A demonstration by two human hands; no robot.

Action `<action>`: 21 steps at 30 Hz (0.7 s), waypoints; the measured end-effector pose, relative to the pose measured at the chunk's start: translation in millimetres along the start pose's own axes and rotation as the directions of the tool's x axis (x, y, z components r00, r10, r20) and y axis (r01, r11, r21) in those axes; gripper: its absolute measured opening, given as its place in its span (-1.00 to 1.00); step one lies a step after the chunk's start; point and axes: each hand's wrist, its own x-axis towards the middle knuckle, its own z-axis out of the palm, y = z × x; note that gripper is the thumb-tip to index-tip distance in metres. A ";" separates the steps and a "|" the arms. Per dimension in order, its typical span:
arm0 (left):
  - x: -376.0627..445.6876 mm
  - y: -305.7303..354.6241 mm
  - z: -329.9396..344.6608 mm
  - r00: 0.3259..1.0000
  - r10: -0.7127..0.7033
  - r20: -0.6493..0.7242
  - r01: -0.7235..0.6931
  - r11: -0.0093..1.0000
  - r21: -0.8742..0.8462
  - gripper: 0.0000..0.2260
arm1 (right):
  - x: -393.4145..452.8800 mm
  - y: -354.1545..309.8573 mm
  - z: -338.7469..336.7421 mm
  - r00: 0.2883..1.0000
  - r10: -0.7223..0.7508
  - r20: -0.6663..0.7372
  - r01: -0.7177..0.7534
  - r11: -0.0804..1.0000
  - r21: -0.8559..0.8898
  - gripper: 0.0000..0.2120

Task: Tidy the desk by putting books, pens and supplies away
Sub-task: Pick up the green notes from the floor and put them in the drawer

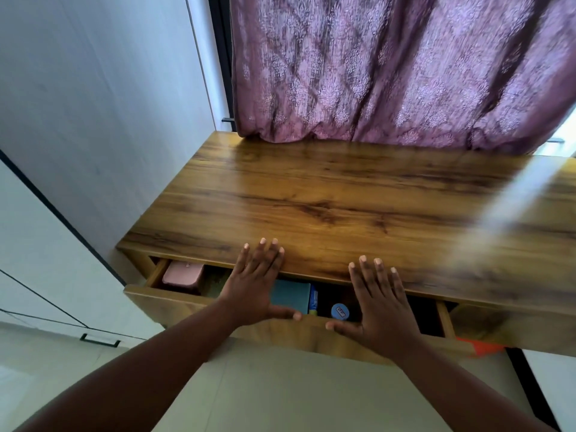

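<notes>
Desk: wooden desk [343, 194] top, purple curtain [389, 67] at its far edge.
Left hand [254, 285]: flat, fingers spread, holding nothing, over the half-open drawer [296, 335].
Right hand [381, 304]: flat too, empty, thumb on the drawer front.
Drawer contents: pink box [182, 275] far left, teal book [291, 295], blue-capped bottle [340, 311] between the hands.

The wooden counter [343, 188] hides the back of the open wooden drawer [193, 304]. Two flat, spread hands cover parts of a teal book [291, 296] and a blue round lid [340, 311], whose label is unreadable. The counter's right side is blurred. An orange object [480, 347] is mostly hidden.
</notes>
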 end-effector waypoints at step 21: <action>19.0 9.2 22.6 0.977 -0.189 -0.099 0.181 0.980 -0.088 -0.22 | 30.7 26.6 20.6 0.992 -0.108 -0.059 0.107 0.994 -0.029 -0.40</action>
